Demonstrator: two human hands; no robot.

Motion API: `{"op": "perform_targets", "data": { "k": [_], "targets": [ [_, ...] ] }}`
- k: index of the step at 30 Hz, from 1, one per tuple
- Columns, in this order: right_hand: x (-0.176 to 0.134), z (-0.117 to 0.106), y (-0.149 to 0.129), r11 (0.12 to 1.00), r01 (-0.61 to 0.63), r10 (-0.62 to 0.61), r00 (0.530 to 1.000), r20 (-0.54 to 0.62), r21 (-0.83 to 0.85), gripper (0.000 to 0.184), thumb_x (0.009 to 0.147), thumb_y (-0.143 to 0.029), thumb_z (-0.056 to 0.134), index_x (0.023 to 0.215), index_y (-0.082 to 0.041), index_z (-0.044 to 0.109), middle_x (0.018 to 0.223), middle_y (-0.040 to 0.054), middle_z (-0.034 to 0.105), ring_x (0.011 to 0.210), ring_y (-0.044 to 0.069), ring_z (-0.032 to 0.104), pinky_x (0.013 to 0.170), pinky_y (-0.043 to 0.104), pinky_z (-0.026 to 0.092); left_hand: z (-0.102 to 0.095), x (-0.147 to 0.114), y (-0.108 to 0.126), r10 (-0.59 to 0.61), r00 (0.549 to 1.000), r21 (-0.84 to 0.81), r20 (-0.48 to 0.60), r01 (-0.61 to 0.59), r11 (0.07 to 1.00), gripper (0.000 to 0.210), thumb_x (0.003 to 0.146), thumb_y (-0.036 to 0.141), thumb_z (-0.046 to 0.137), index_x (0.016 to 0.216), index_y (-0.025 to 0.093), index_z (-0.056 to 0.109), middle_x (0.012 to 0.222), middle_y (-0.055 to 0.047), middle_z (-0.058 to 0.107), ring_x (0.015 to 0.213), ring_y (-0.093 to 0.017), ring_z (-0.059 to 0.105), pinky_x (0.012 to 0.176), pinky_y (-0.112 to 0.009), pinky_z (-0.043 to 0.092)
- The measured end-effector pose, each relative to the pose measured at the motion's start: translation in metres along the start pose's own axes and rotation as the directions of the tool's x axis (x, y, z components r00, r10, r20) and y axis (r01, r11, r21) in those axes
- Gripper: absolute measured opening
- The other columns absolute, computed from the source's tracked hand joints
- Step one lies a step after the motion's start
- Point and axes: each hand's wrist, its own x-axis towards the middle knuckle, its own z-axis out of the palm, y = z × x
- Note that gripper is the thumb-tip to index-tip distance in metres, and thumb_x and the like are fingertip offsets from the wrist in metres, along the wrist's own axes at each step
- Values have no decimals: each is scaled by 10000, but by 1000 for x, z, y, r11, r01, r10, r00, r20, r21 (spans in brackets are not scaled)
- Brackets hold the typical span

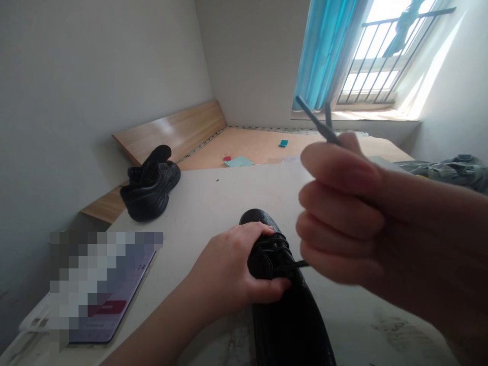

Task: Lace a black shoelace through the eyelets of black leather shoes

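Note:
A black lace-up shoe (292,330) lies on the white tabletop with its toe pointing away from me. My left hand (236,264) is closed around the shoe's upper from the left, thumb near the tongue and fingers over the lacing. Raised at the right, my right hand (339,213) makes a fist on the shoelace (293,266), which runs taut from the eyelets into the fingers. Two thin dark ends stick up above that fist, and they look like the lace's ends. The shoe's heel is cut off by the bottom of the picture.
A second black shoe (150,188) stands at the table's left edge, its tongue raised. A phone (110,310), partly blurred, leans at the lower left. Beyond the white tabletop (206,198) is a peach bed surface (251,142) with small cards. Grey clothing (457,170) lies at right.

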Motion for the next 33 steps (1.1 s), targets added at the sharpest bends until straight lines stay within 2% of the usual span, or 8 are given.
{"op": "perform_targets", "data": {
  "k": [4,9,13,17,19,23,28,33],
  "targets": [
    [34,-26,8,938,151,-210,963,-167,-311,408,1018,-481,282,777,-244,510,558,-67,244,442,57,222,458,220,270,-2,-1,1,24,992,155,128,-43,987,621,658,464,798,1216,264,615,1189,-71,683,1057,-328,624,914,-428,470],
    [66,-54,26,946,262,-294,942,-163,-189,343,1002,-482,394,770,-230,423,614,-67,250,495,82,277,548,228,378,2,1,1,7,997,-271,74,13,962,274,850,368,659,1102,260,669,1242,-40,659,1184,-242,573,1028,-358,422],
    [79,-64,44,976,214,-216,974,-74,-39,300,929,-471,567,812,-206,493,684,-53,395,605,88,436,636,233,456,4,8,0,-126,991,-518,53,136,844,164,891,325,590,828,207,686,946,-36,708,913,-194,638,836,-304,496],
    [83,-66,49,970,105,-133,984,-115,-218,267,978,-437,474,890,-200,559,776,-18,491,668,101,518,577,225,442,4,10,-1,-151,989,-542,7,130,830,239,920,337,553,774,199,683,698,3,632,756,-155,590,797,-279,462],
    [83,-69,46,871,49,-150,974,-169,-490,267,1001,-380,418,918,-198,595,766,-2,518,653,114,519,542,236,404,5,10,-1,-167,986,-554,6,142,821,221,922,342,552,832,200,696,639,14,608,704,-152,571,799,-290,450],
    [79,-76,32,378,-41,-445,868,-220,-925,393,980,-375,465,654,-173,550,573,-7,442,528,111,375,502,279,244,6,11,-4,-247,969,-545,-3,205,813,231,926,353,540,963,196,706,635,10,622,668,-163,563,791,-320,435],
    [66,-66,24,925,67,-76,997,-10,-375,358,1007,-410,431,778,-181,584,560,-26,526,487,89,463,502,241,363,3,9,-4,-156,986,-487,56,164,858,221,913,339,552,916,198,723,678,-1,624,713,-170,560,803,-320,424],
    [64,-46,38,950,17,5,998,68,-312,219,989,-306,487,1066,-160,631,843,30,652,694,101,610,627,226,496,3,7,-2,-109,983,-494,150,170,852,178,880,352,623,907,198,708,815,-11,625,785,-162,548,733,-270,423]
  ]
}}
